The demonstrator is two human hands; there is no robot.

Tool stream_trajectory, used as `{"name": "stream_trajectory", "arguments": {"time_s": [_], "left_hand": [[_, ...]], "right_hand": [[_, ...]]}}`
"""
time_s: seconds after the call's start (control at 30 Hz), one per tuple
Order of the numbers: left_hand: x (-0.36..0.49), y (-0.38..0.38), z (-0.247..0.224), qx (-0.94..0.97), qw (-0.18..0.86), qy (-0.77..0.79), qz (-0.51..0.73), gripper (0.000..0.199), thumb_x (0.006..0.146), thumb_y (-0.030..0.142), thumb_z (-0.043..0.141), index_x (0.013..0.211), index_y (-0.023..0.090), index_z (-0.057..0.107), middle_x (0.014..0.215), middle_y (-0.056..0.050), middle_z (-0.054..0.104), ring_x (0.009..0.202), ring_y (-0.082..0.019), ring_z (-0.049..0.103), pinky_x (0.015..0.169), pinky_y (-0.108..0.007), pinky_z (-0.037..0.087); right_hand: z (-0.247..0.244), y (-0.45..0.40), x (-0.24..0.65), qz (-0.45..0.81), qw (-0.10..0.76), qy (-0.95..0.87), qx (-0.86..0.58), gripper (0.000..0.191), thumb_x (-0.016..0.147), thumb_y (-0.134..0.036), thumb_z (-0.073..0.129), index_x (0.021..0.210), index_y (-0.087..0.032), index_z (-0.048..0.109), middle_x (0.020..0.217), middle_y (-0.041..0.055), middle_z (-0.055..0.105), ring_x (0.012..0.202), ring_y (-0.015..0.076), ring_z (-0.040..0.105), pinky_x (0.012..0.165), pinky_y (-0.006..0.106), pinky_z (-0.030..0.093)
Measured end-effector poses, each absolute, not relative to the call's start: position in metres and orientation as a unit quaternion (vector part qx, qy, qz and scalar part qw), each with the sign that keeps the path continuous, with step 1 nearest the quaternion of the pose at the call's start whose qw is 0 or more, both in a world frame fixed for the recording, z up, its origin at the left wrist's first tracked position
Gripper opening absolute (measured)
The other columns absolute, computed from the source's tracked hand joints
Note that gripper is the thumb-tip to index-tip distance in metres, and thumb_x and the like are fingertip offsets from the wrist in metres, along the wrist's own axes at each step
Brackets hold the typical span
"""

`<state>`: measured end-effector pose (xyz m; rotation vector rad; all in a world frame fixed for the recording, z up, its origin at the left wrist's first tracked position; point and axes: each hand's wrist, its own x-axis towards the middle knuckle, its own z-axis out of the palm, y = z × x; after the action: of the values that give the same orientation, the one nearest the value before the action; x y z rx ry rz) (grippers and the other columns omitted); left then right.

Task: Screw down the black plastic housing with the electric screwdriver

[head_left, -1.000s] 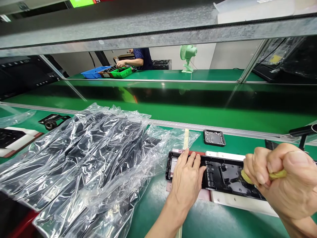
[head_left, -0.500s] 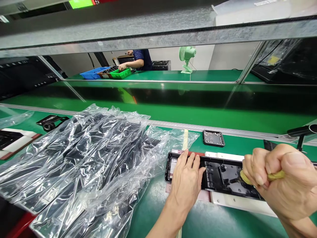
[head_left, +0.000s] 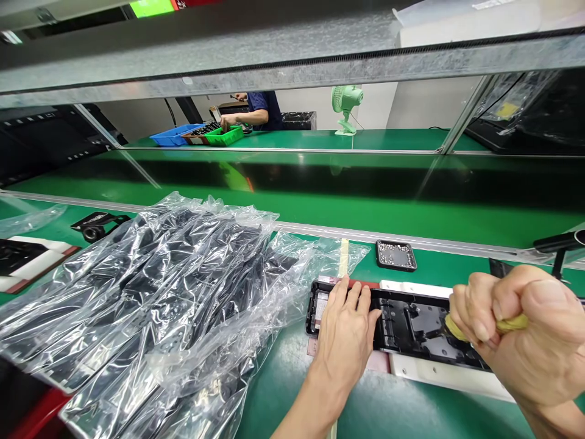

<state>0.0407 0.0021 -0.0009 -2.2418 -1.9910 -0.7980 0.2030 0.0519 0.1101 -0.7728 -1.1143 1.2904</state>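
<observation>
A long black plastic housing [head_left: 414, 320] lies with its hollow side up in a white and reddish fixture [head_left: 450, 371]. My left hand [head_left: 347, 329] rests on the housing's left part, fingers stretched out, partly covering a white label. Over the right part, my right hand [head_left: 521, 329] is closed in a fist around a yellow-handled tool [head_left: 454, 328]. The tool's working end is hidden by the hand, and so is the right end of the housing. Just behind the housing sits a small black tray [head_left: 395, 255] holding many small silvery pieces, apparently screws.
Clear plastic bags [head_left: 173, 305] with dark parts cover the bench on the left. A black bracket-like part [head_left: 97, 225] and another white fixture [head_left: 36, 259] lie beyond them. A metal shelf [head_left: 292, 67] crosses overhead. Across the green belt, a co-worker [head_left: 265, 113] handles bins near a fan [head_left: 345, 107].
The view has shifted very slightly. Both hands, the housing and the yellow-handled tool keep practically the same positions.
</observation>
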Motion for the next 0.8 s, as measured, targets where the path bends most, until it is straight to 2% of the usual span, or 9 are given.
{"name": "stream_trajectory", "arguments": {"time_s": [0.8], "left_hand": [[0.0413, 0.0012, -0.0028, -0.725, 0.021, -0.644, -0.244, 0.036, 0.102, 0.027, 0.054, 0.132, 0.009, 0.064, 0.135, -0.013, 0.068, 0.137, -0.033, 0.055, 0.114, -0.05, 0.052]], "right_hand": [[0.1061, 0.0521, 0.2028, 0.538, 0.611, -0.473, -0.338, 0.046, 0.084, -0.046, 0.071, 0.051, -0.02, 0.052, 0.038, 0.0012, 0.042, 0.033, 0.0141, 0.04, 0.032, 0.026, 0.031]]}}
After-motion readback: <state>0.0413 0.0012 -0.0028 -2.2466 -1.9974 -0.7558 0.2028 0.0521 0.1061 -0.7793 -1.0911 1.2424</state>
